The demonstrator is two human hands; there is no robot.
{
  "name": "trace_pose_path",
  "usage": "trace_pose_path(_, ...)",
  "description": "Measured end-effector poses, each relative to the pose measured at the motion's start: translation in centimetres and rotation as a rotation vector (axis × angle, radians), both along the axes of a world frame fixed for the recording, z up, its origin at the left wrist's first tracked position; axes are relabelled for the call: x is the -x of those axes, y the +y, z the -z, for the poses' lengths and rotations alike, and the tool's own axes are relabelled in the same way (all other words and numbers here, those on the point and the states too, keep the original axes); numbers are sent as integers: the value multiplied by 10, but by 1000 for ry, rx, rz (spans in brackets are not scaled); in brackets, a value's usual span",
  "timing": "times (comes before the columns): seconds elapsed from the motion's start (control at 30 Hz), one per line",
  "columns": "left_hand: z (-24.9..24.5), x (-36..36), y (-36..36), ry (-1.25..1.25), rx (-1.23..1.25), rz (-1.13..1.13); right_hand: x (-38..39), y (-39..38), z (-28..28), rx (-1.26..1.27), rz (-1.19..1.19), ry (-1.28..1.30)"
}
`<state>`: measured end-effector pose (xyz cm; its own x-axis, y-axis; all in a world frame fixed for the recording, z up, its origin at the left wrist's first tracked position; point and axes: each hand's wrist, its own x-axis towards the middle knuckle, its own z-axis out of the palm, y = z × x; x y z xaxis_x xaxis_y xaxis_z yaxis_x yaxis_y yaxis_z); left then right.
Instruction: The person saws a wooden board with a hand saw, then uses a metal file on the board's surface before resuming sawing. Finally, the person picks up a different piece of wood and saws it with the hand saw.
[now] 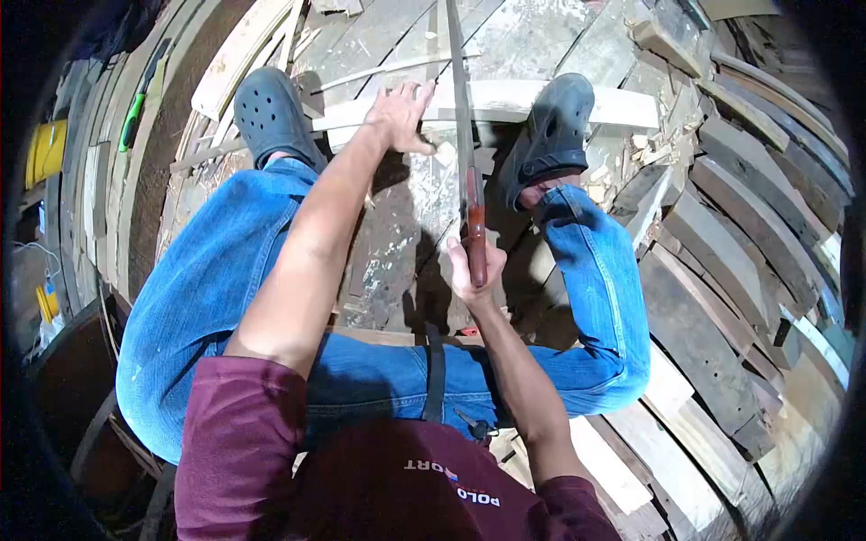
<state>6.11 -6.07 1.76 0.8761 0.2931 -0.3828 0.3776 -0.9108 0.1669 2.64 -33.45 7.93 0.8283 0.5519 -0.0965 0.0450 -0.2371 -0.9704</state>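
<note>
Your right hand (466, 272) is closing around the brown wooden handle (476, 239) of a handsaw (466, 135), with the thumb lying along the near side. The saw is pointing away from you, its long, narrow blade running up past the top of the view. It is crossing over a pale, slightly curved board (618, 106) between your feet (whether the teeth are touching the wood, I cannot tell).

Your left hand (397, 115) is reaching out to the left of the blade, palm down over the board, its fingers and thumb spreading apart and gripping nothing. The board is lying crosswise on the floor, running from beside your left clog (272, 110) to beyond your right clog (555, 126) (both are dark, and the left one is showing its round holes).

Scraps and shavings (622, 158) are scattering around the right clog, over worn floorboards (361, 45). Farther right, thick curved wood pieces (735, 216) are lying in rows. On the far left, a green-handled tool (133, 122) is resting on long planks (99, 189), and a yellow container (47, 151) is standing beyond them (partly lost at the dark edge of the view).
</note>
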Motion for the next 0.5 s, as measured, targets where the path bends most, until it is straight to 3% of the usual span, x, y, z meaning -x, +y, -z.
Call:
trace_pose_path(0.17,-4,-9,6,4,-47,-25,-16,3,7,42,-43,-50)
trace_pose_path(0.27,8,-14,23,-120,-42,-22,-27,11,14,2,-57,-68)
trace_pose_path(0.37,16,-17,27,-106,-73,-35,-23,20,12,-46,7,-76)
trace_pose_path(0.47,5,-24,29,-2,-40,-54,-7,8,46,56,-38,-317)
trace_pose_path(0.5,3,-26,30,32,-14,-65,-1,16,45,11,45,-201)
